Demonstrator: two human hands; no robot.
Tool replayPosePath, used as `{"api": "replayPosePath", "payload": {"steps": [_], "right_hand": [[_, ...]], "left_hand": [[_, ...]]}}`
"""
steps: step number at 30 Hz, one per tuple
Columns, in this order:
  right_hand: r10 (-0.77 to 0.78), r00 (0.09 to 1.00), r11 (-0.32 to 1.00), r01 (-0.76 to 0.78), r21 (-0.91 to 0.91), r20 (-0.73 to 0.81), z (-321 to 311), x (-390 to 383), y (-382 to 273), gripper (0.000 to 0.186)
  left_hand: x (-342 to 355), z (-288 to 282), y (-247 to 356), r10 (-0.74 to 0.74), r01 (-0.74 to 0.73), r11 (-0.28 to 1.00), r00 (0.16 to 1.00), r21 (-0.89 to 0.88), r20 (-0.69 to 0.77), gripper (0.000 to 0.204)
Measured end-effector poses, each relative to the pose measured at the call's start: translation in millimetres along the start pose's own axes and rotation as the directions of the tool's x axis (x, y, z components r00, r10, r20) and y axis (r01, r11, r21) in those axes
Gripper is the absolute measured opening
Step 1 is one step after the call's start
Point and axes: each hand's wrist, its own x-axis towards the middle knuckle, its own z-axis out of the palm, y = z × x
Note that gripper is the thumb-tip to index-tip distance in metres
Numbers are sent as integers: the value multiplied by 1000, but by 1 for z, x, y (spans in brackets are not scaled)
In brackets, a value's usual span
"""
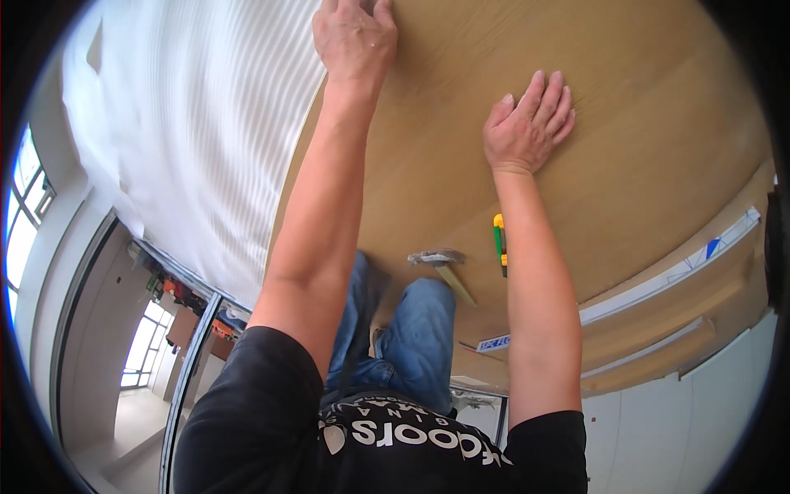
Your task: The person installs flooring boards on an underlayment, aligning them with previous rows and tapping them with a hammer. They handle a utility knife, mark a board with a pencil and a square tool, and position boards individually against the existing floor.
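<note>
My left hand (355, 39) rests at the far end of the light-brown wood-grain flooring (436, 140), beside its border with a white ribbed underlay sheet (206, 123). Its fingertips are cut off by the top of the picture, but the thumb stands apart from the fingers and no held thing shows. To the right, my right hand (531, 123) lies flat on the wood surface with fingers stretched out, holding nothing. A hammer (436, 258) with a pale handle lies near my knees. Partly hidden by my right forearm is a green and yellow utility knife (499, 235).
Long brown cartons (683, 305) with white printed strips lie at the right, near a white wall (683, 420). At the lower left stands a metal-framed glass door (191, 387), with stacked goods beyond it. My jeans-clad knees (424, 317) are close to the hammer.
</note>
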Motion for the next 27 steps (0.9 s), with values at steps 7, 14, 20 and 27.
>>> {"api": "replayPosePath", "payload": {"steps": [7, 14, 20, 27], "right_hand": [[-53, 998, 998, 53, -23, -36, 1, 0, -3, 61], [-77, 996, 995, 75, -59, -40, -1, -1, -8, 60], [-98, 995, 992, 95, -83, -33, -2, -6, -10, 59], [-116, 991, 986, 107, -130, -64, 5, -15, -4, 58]], "left_hand": [[-14, -17, -23, 49, -32, 993, 986, -112, 159, 38], [-122, -78, -133, -153, 160, 986, 981, -53, 123, 37], [-157, -88, -170, -183, 198, 975, 974, -100, 136, 34], [-180, -73, -172, -219, 213, 959, 976, -187, -14, 30]]}}
